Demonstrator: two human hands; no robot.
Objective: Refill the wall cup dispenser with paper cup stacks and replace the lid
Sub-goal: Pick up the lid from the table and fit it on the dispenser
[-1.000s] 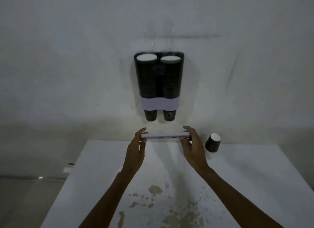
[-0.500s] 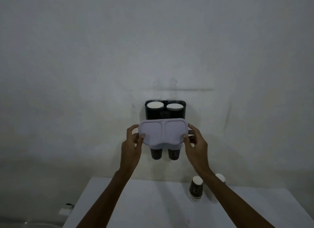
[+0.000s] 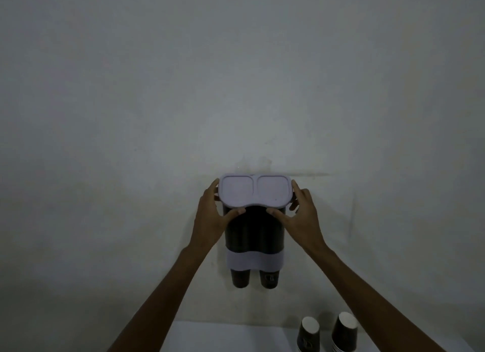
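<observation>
The dark twin-tube cup dispenser (image 3: 254, 233) hangs on the white wall, with a pale lilac band (image 3: 255, 260) near its base. A dark paper cup (image 3: 240, 277) pokes out below each tube. The lilac double-lobed lid (image 3: 255, 191) sits on top of the dispenser and hides the cup stacks' tops. My left hand (image 3: 212, 215) grips the lid's left end, thumb under its front edge. My right hand (image 3: 299, 212) grips the right end the same way.
Two short stacks of dark paper cups (image 3: 309, 333) (image 3: 344, 332) stand upright on the white table (image 3: 223, 337) at the bottom right, under my right forearm. The wall around the dispenser is bare.
Both hands raised the lid from table height up past the front of the dispenser and set it over the open tube tops. My view tilted up, so most of the table dropped out of frame.
</observation>
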